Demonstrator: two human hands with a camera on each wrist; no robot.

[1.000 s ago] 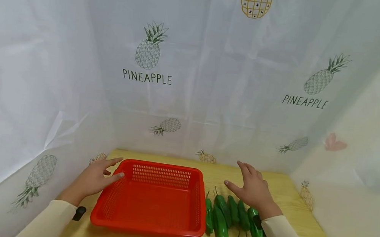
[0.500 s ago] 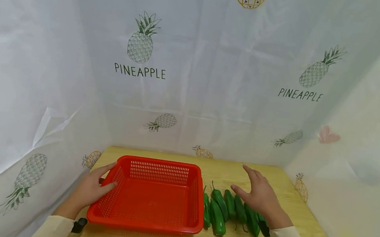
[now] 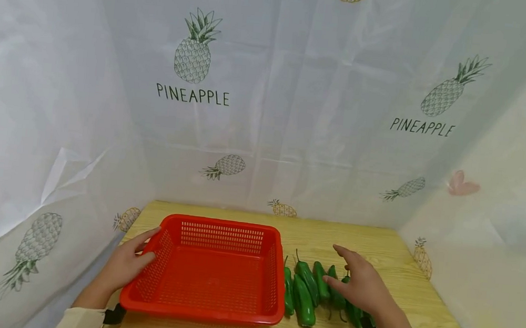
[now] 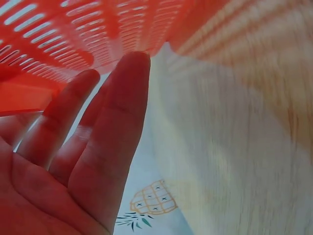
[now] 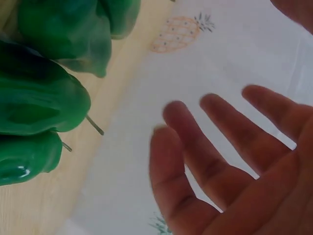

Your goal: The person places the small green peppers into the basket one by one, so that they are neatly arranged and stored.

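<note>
A red plastic basket (image 3: pixel 209 280) with slotted walls stands on the wooden table. At its left rim my left hand (image 3: pixel 126 263) holds on, thumb over the rim and fingers along the outer wall; the left wrist view shows these fingers (image 4: pixel 117 122) against the slots from outside. Right of the basket lie several green peppers (image 3: pixel 304 302) with thin stems, side by side. Over the right-hand peppers hovers my right hand (image 3: pixel 365 287), its fingers spread and nothing between them. In the right wrist view a gap separates those fingers (image 5: pixel 210 161) from the peppers (image 5: pixel 39 98).
White sheeting (image 3: pixel 268 106) printed with pineapples rises behind the table and on both sides. Bare wooden tabletop (image 3: pixel 420 306) extends right of the peppers. Black wrist straps sit at both cuffs.
My left hand has moved in onto the basket's left rim. The right hand has shifted slightly right and lower over the peppers. The head view has tilted a little.
</note>
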